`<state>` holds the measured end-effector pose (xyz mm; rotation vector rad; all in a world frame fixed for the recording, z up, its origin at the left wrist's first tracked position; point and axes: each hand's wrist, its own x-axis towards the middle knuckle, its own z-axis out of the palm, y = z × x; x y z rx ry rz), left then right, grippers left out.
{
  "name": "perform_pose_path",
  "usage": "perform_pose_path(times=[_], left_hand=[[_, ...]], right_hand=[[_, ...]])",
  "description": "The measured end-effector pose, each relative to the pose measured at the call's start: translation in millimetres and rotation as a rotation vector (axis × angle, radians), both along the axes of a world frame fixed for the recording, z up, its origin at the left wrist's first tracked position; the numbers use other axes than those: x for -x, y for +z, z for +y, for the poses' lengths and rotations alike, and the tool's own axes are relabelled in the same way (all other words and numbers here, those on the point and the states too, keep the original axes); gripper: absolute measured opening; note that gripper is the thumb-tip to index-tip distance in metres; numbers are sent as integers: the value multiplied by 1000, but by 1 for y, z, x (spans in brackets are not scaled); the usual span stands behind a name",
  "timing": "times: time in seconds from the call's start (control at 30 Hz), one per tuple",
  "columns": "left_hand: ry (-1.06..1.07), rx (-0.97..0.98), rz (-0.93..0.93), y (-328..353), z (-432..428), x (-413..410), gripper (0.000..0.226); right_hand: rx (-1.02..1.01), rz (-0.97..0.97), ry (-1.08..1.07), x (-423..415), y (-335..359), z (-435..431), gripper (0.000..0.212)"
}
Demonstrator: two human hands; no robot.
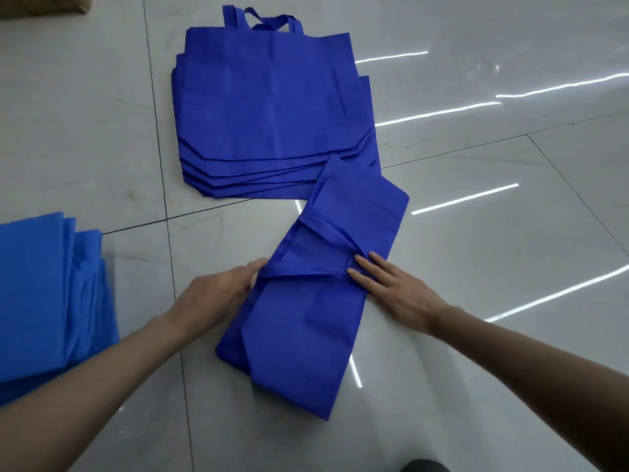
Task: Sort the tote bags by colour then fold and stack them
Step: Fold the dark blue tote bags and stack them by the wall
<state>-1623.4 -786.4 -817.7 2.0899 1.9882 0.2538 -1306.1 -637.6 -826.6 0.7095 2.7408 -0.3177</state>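
A dark blue tote bag [306, 318], folded lengthwise into a narrow strip, lies slanted on the tiled floor in front of me. My left hand [218, 294] grips its left edge near the middle, fingers tucked at the fabric. My right hand [391, 287] lies flat with spread fingers, pressing the bag's handles down against its right side. Behind it sits a stack of several dark blue totes [272, 110], laid flat with handles at the far end. The strip's far end overlaps that stack's near right corner. A pile of lighter blue bags [44, 294] lies at the left edge.
The floor is glossy pale marble tile [493, 250] with dark grout lines and bright light reflections on the right. A brown cardboard box corner [44, 5] shows at the top left. A dark object [423, 466] peeks in at the bottom edge.
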Motion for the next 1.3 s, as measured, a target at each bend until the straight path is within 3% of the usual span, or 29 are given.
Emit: perform_pose_path(times=[0.07,0.13,0.2,0.3,0.4,0.5,0.7,0.8,0.87,0.97,1.03,1.1,1.3], left_hand=[[-119,16,170,-1,8,11,105],[-258,57,267,-2,19,15,115],[-410,116,269,-7,28,11,106],[-518,237,274,-15,37,7,70],[-506,150,302,-22,35,-1,69],[-439,176,130,-30,25,-6,62],[-359,222,-92,-33,25,-10,65],[-259,136,-246,-19,27,-17,69],[-137,58,-431,-10,26,-25,55],[166,-50,-695,-2,28,-40,27],[388,18,-692,2,37,-51,49],[520,109,-768,0,46,-58,57],[686,54,-915,-9,61,-64,30]], right_hand=[[88,-37,55,-1,2,9,61],[84,-64,72,-1,3,12,61],[-31,-63,87,0,3,7,63],[-159,25,31,10,3,-15,63],[-133,142,97,22,-1,-37,73],[-67,91,255,26,-4,-36,83],[19,10,182,1,1,-5,69],[170,80,50,-9,1,-3,71],[332,200,-91,-8,1,-12,72],[551,593,-593,5,2,-36,46],[630,746,-943,20,8,-43,27],[595,783,-1075,33,12,-38,40],[455,784,-1246,51,15,-11,43]])
